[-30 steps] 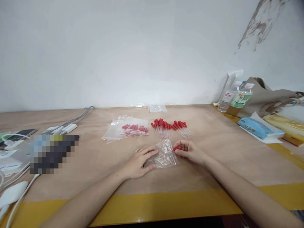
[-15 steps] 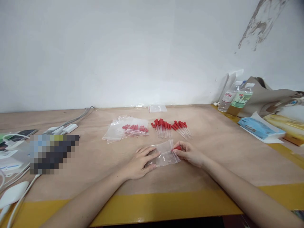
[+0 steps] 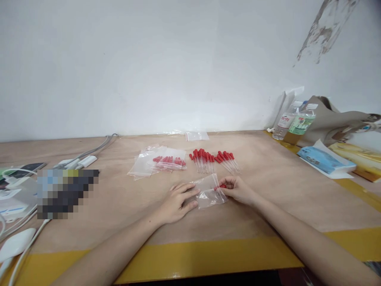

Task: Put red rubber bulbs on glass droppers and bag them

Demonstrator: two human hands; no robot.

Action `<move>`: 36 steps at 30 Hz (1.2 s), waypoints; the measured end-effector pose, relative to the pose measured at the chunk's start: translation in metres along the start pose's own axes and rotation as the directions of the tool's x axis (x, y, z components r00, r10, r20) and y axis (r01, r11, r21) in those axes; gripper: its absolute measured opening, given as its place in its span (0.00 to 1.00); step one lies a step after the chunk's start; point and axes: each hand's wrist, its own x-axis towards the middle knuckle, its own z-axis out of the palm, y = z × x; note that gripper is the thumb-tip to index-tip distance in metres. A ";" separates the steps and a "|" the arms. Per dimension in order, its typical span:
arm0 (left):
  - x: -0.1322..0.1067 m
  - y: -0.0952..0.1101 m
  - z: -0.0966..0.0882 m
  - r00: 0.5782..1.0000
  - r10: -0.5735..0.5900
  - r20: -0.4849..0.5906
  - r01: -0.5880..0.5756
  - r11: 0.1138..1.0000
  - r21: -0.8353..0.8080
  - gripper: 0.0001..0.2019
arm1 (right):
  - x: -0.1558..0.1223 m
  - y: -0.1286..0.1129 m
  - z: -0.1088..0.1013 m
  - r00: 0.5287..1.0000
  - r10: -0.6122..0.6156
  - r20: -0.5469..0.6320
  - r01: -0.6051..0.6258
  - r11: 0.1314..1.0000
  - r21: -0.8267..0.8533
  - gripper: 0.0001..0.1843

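A clear zip bag (image 3: 208, 200) lies flat on the table in front of me. My left hand (image 3: 180, 201) rests on its left end, fingers spread and pressing it down. At the bag's right-hand mouth, my right hand (image 3: 238, 190) is closed in a pinch on a dropper (image 3: 222, 186). Its red rubber bulb shows at my fingertips, and its thin tube reaches into the bag. Just beyond are two fanned groups of red-bulbed droppers, a larger one (image 3: 204, 157) and a smaller one (image 3: 226, 157). Farther left, bagged droppers (image 3: 169, 161) lie beside overlapping clear bags (image 3: 141, 164).
Another zip bag (image 3: 198, 136) lies near the wall. Cables, a white charger (image 3: 18, 198) and a blurred-out object (image 3: 67, 194) occupy the left side. Two bottles (image 3: 301, 124), a blue tissue pack (image 3: 326, 159) and a grey-brown bag (image 3: 330, 119) stand at right. Yellow tape (image 3: 190, 258) lines the front edge.
My right hand has shifted slightly, and the red bulb now shows inside the bag's mouth, a little farther left. My left hand stays in place on the bag.
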 end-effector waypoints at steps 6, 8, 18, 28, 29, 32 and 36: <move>0.003 0.002 0.004 1.000 -0.004 -0.031 0.004 1.000 0.009 0.21 | 0.002 0.006 0.010 0.998 -0.028 0.049 0.032 0.996 -0.084 0.16; 0.003 0.001 0.004 1.000 0.000 -0.023 0.001 1.000 0.011 0.21 | 0.002 0.006 0.008 0.998 -0.028 0.053 0.033 0.996 -0.087 0.16; 0.002 0.001 0.004 1.000 0.009 -0.024 -0.009 1.000 0.011 0.21 | -0.003 -0.004 0.006 0.998 0.065 0.020 -0.067 0.985 0.161 0.22; 0.001 -0.001 0.000 1.000 0.018 -0.012 -0.019 0.995 -0.102 0.22 | -0.001 0.001 0.009 0.996 0.084 0.021 -0.084 0.996 0.010 0.20; 0.001 -0.003 -0.001 1.000 0.017 -0.008 -0.018 0.990 -0.143 0.23 | 0.000 0.001 0.008 0.998 0.068 -0.001 -0.068 0.998 -0.001 0.21; -0.001 -0.008 -0.004 0.999 0.043 -0.007 -0.044 0.971 -0.234 0.23 | 0.000 0.002 0.004 0.999 0.027 -0.024 -0.027 1.000 0.000 0.22; -0.003 -0.014 -0.002 0.997 0.080 -0.005 -0.079 0.968 -0.239 0.20 | 0.001 0.005 -0.002 1.000 -0.004 0.025 0.004 1.000 -0.010 0.19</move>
